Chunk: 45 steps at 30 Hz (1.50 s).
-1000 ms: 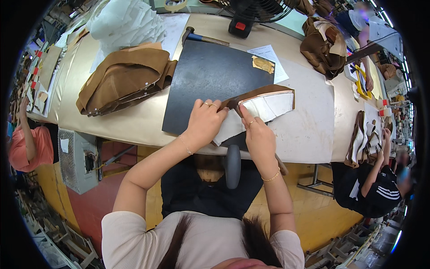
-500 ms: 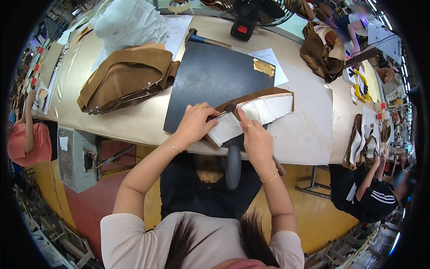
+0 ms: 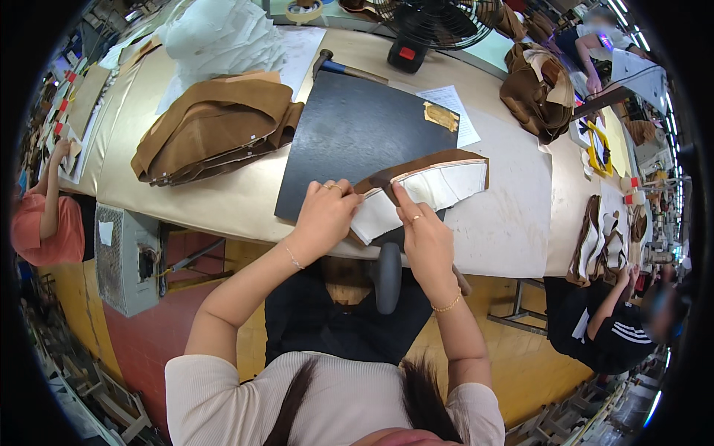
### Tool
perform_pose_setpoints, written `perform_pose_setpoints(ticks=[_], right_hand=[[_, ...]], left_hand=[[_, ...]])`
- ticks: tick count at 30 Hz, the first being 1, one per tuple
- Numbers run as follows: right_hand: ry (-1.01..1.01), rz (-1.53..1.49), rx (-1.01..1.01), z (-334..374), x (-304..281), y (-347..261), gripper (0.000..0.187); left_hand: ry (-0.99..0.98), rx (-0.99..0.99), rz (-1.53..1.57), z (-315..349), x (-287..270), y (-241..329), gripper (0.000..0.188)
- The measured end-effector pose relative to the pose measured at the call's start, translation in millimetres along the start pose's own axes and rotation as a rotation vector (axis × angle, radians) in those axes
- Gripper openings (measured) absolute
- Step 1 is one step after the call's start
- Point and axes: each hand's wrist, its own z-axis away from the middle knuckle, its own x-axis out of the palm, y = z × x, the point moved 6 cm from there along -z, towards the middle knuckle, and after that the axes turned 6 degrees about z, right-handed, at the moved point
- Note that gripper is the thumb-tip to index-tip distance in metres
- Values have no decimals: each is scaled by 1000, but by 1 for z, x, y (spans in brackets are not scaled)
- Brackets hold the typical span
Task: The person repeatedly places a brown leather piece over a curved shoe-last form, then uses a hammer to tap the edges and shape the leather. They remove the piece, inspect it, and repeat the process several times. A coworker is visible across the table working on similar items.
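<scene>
A curved brown leather piece with a white lining (image 3: 439, 186) lies partly over the dark board (image 3: 357, 126) at the table's front edge. My left hand (image 3: 327, 212) pinches its upper left edge, fingers bent together. On the lining near the fold, my right hand (image 3: 428, 234) presses with its index finger while the other fingers curl under; what lies beneath them is hidden. A dark grey rounded thing (image 3: 387, 279), its kind unclear, juts below the table edge between my arms. The tip of a wooden handle (image 3: 464, 285) shows beside my right wrist.
A stack of brown leather pieces (image 3: 212, 126) lies left of the board, with white sheets (image 3: 219, 37) behind it. A hammer (image 3: 349, 70) rests along the board's far edge. A fan (image 3: 435, 26) stands at the back. Co-workers sit at both sides.
The view has shifted slightly. My left fingers have curled in closer along the leather's edge, while my right index finger stays on the lining.
</scene>
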Motion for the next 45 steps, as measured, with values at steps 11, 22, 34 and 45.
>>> perform_pose_setpoints(ticks=[11,22,34,45], right_hand=[[-71,115,-57,5,8,2,44],[-87,98,-56,12,16,0,43],[-67,21,-30,8,-3,-17,41],[19,-107,-84,11,-3,-23,42]], left_hand=[[65,-45,32,13,-12,0,14],[57,-24,19,27,-17,-2,16],[206,68,-122,41,-17,5,14],[327,110,-143,45,-17,7,12]])
